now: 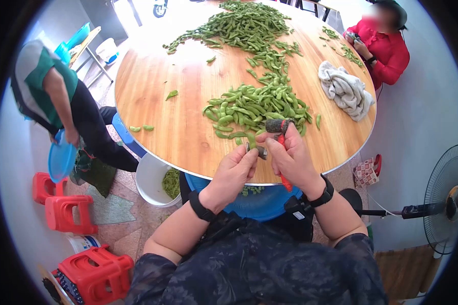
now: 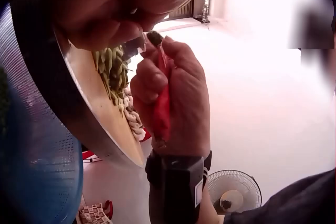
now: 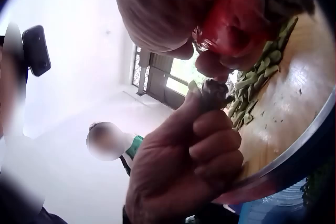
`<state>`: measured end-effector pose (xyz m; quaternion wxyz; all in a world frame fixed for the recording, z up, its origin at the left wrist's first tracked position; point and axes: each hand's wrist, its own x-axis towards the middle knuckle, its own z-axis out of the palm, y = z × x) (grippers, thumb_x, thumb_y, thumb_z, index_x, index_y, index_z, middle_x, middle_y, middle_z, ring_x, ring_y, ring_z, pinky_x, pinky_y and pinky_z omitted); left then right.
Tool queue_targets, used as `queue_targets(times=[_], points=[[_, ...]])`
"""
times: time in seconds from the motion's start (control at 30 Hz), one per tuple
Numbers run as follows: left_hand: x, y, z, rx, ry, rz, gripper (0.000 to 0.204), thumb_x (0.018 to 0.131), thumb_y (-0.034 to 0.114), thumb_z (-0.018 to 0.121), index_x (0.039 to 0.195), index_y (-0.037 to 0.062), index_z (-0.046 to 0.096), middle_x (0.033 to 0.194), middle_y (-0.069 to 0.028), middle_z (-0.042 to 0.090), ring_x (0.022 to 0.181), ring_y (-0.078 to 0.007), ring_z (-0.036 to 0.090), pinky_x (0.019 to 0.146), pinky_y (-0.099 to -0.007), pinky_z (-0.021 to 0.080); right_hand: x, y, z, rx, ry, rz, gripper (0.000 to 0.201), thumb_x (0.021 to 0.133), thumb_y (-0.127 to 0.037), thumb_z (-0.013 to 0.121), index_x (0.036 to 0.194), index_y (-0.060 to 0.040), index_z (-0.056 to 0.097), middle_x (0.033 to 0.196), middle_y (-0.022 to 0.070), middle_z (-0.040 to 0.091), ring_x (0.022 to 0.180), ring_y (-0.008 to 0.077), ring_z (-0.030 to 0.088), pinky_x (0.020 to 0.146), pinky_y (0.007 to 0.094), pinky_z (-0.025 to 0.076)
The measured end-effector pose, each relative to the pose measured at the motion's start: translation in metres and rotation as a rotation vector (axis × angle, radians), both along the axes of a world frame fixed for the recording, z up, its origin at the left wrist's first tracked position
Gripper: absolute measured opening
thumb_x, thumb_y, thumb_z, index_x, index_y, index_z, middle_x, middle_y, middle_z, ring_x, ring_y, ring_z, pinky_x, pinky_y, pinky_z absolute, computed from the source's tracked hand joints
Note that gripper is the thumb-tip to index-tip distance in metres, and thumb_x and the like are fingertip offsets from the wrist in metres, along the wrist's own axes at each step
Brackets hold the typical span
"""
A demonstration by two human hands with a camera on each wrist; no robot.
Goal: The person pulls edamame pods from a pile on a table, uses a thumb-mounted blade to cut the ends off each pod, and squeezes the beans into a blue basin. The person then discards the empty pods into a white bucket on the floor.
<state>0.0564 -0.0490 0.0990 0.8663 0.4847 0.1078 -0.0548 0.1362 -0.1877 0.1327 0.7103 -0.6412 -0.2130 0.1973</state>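
My left hand (image 1: 231,170) is at the table's near edge, its fingers curled and thumb pressed to the index finger. A green soybean pod (image 1: 251,140) stands up from these fingertips. Dark grey wrapping (image 3: 214,91) covers a left fingertip. Close beside it, my right hand (image 1: 296,157) grips a slim red tool (image 2: 163,103) across its palm; its working end is hidden. More dark wrapping (image 1: 277,125) sits at the right fingertips. The hands nearly meet at the fingertips. Just beyond them lies a pile of soybean pods (image 1: 262,104).
On the round wooden table (image 1: 147,101) are a larger pod heap (image 1: 244,25) and a crumpled cloth (image 1: 343,89). Below the edge sit a blue basket (image 1: 262,203) and white bucket (image 1: 150,178). Red stools (image 1: 99,274) and a fan (image 1: 445,198) flank me. Two other people are near.
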Motion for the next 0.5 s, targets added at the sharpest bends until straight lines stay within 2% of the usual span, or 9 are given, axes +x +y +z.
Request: queue_targets(times=[0.03, 0.07, 0.13, 0.17, 0.23, 0.27, 0.33, 0.47, 0.5], points=[[-0.004, 0.003, 0.001, 0.072, -0.025, -0.004, 0.014, 0.1, 0.021, 0.05, 0.096, 0.009, 0.056, 0.071, 0.0073, 0.045, 0.06, -0.0024, 0.04, 0.054, -0.0195, 0.035, 0.001, -0.004, -0.002, -0.027, -0.095, -0.008, 0.009, 0.092, -0.007, 0.05, 0.1, -0.0039, 0.051, 0.076, 0.0008, 0.055, 0.046, 0.0061, 0.05, 0.039, 0.0209, 0.038], [-0.008, 0.006, 0.003, 0.074, -0.014, -0.007, 0.014, 0.1, 0.021, 0.05, 0.096, 0.009, 0.056, 0.071, 0.0073, 0.045, 0.06, -0.0024, 0.04, 0.054, -0.0195, 0.035, 0.001, -0.009, 0.0, -0.026, -0.084, -0.011, 0.009, 0.092, -0.007, 0.05, 0.1, -0.0039, 0.051, 0.076, 0.0008, 0.055, 0.046, 0.0061, 0.05, 0.039, 0.0209, 0.038], [-0.014, 0.011, 0.009, 0.204, -0.054, -0.148, 0.017, 0.101, 0.021, 0.05, 0.09, 0.0096, 0.056, 0.067, 0.0077, 0.044, 0.058, -0.0018, 0.037, 0.051, -0.0187, 0.03, 0.002, -0.018, 0.011, -0.183, 0.167, 0.233, 0.009, 0.091, -0.009, 0.045, 0.095, -0.004, 0.051, 0.069, 0.0006, 0.053, 0.045, 0.0067, 0.049, 0.039, 0.0217, 0.038], [-0.017, 0.01, 0.011, 0.207, -0.044, -0.15, 0.017, 0.101, 0.021, 0.05, 0.09, 0.0096, 0.056, 0.067, 0.0077, 0.044, 0.058, -0.0018, 0.037, 0.051, -0.0187, 0.03, 0.002, -0.019, 0.01, -0.179, 0.176, 0.234, 0.009, 0.091, -0.009, 0.045, 0.095, -0.004, 0.051, 0.069, 0.0006, 0.053, 0.045, 0.0067, 0.049, 0.039, 0.0217, 0.038], [-0.022, 0.008, 0.012, 0.406, -0.153, -0.173, 0.019, 0.101, 0.021, 0.051, 0.087, 0.0092, 0.056, 0.066, 0.0092, 0.042, 0.059, -0.0008, 0.035, 0.051, -0.0186, 0.028, 0.003, -0.021, 0.007, -0.183, 0.253, 0.415, 0.011, 0.091, -0.009, 0.042, 0.095, -0.0046, 0.051, 0.065, 0.0003, 0.052, 0.043, 0.0065, 0.047, 0.04, 0.021, 0.037], [-0.024, 0.01, 0.012, 0.407, -0.146, -0.172, 0.019, 0.101, 0.021, 0.051, 0.087, 0.0092, 0.056, 0.066, 0.0092, 0.042, 0.059, -0.0008, 0.035, 0.051, -0.0186, 0.028, 0.004, -0.022, 0.008, -0.18, 0.258, 0.418, 0.011, 0.091, -0.009, 0.042, 0.095, -0.0046, 0.051, 0.065, 0.0003, 0.052, 0.043, 0.0065, 0.047, 0.04, 0.021, 0.037], [-0.025, 0.015, 0.011, 0.398, -0.073, -0.228, 0.02, 0.1, 0.02, 0.051, 0.093, 0.0041, 0.06, 0.076, 0.0087, 0.048, 0.07, -0.0016, 0.04, 0.06, -0.0203, 0.036, 0.003, -0.025, 0.012, -0.152, 0.341, 0.512, 0.012, 0.091, -0.009, 0.04, 0.097, -0.0047, 0.05, 0.066, 0.0003, 0.052, 0.043, 0.0067, 0.047, 0.04, 0.0208, 0.037], [-0.025, 0.012, 0.013, 0.392, -0.068, -0.208, 0.019, 0.099, 0.019, 0.052, 0.09, 0.0043, 0.06, 0.074, 0.0079, 0.048, 0.068, -0.0019, 0.04, 0.058, -0.0216, 0.037, 0.0, -0.029, 0.017, -0.145, 0.364, 0.536, 0.014, 0.091, -0.008, 0.038, 0.099, -0.0048, 0.049, 0.066, 0.0001, 0.052, 0.044, 0.0065, 0.046, 0.04, 0.0207, 0.037], [-0.024, 0.012, 0.008, 0.471, -0.11, -0.203, 0.019, 0.099, 0.018, 0.052, 0.089, 0.0033, 0.06, 0.072, 0.0068, 0.049, 0.067, -0.0025, 0.041, 0.057, -0.0225, 0.037, -0.001, -0.029, 0.016, -0.174, 0.326, 0.546, 0.014, 0.092, -0.008, 0.037, 0.099, -0.005, 0.048, 0.066, 0.0, 0.052, 0.044, 0.0065, 0.046, 0.04, 0.0206, 0.037]])
